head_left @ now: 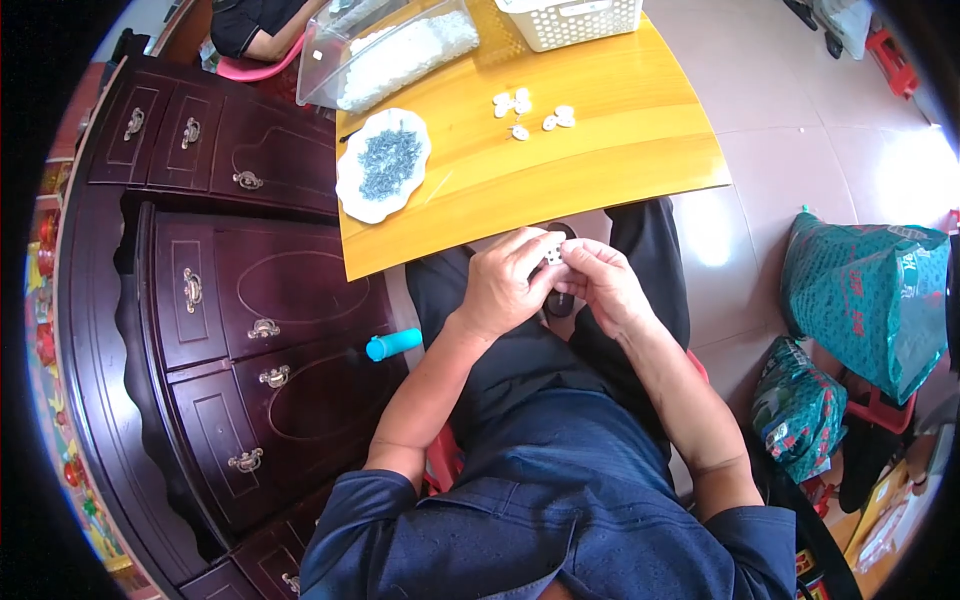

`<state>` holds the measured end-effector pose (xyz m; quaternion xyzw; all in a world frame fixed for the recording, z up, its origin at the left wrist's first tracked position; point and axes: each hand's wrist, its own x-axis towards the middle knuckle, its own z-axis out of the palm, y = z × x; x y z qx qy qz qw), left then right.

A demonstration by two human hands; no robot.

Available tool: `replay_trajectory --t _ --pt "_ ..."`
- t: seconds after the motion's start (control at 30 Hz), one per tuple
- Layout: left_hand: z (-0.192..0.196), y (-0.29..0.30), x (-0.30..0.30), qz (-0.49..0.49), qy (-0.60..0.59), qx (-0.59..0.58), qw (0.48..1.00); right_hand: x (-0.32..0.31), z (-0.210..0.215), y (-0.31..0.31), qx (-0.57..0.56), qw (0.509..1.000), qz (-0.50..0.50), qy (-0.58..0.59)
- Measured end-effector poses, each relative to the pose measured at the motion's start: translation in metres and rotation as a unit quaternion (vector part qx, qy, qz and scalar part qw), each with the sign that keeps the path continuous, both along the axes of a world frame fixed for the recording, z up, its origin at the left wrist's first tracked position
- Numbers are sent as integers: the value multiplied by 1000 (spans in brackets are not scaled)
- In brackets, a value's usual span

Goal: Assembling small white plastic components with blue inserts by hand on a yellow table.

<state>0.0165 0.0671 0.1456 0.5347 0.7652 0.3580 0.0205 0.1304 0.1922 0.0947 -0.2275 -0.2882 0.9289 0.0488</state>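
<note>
Just off the table's near edge, above my lap, my two hands meet around a small white piece (553, 257) with dark spots or holes. My left hand (505, 282) is closed on it, thumb and forefinger pinching it. From the other side my right hand (606, 284) pinches at the same piece; its fingertips partly hide it. Several small white round parts (521, 132) with holes lie on the table. A white scalloped plate (354, 188) holds a heap of small dark, shiny pieces (388, 165), too small to name.
On the wooden table (620, 110) stand a clear bin of white parts (410, 60) and a white perforated basket (585, 25). Dark drawers (300, 260) line the left, near a turquoise bottle (394, 344). Teal bags (865, 300) sit at right. Another person's arm (278, 40) shows at far left.
</note>
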Motion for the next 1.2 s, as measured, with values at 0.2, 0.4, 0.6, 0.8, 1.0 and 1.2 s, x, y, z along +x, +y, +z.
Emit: replay_trajectory --t 0.2,0.4,0.6,0.8,1.0,1.2 --pt "0 1 0 -6 -10 0 1000 0 -8 -1 20 1000 -10 4" --pt "-2 3 0 -5 -17 7 1000 0 -7 -5 44 998 -35 -5" --pt "-4 8 -2 -17 2 20 1000 0 -4 -5 50 997 -58 -3" --pt "-7 17 -4 -27 -6 37 999 1 -5 0 45 996 -74 2" --pt "-4 25 -5 -29 -2 46 999 -3 -3 3 53 995 -89 -7" --pt "6 29 -4 -41 -64 27 997 -5 -5 4 92 986 -135 -18"
